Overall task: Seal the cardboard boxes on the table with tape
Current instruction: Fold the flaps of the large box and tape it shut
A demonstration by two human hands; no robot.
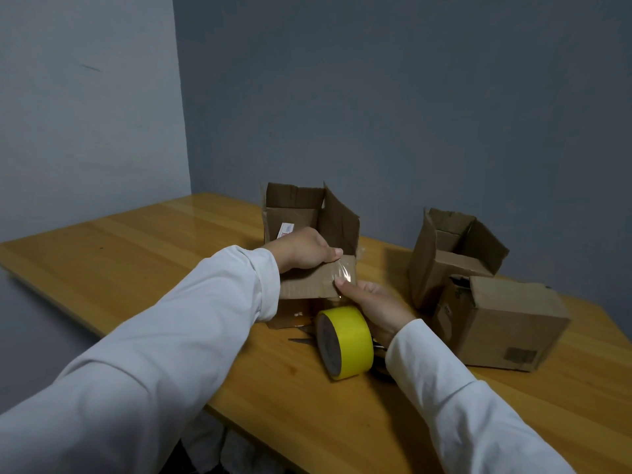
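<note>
An open cardboard box (pixel 307 213) stands mid-table with its back and right flaps up. My left hand (pixel 304 249) grips the near flap (pixel 304 282) from above, thumb at its right end. My right hand (pixel 372 306) holds the same flap's right end from below, where a clear shiny tape strip (pixel 343 271) covers the cardboard. A yellow tape roll (pixel 345 342) lies on its side just in front of the box, against my right wrist. Two more boxes sit to the right: an open one (pixel 444 254) and a closed one (pixel 506 323) in front of it.
The wooden table (pixel 136 261) stands in a corner of grey walls. Scissors (pixel 301 339) lie partly hidden behind the tape roll. The table's near edge runs diagonally under my arms.
</note>
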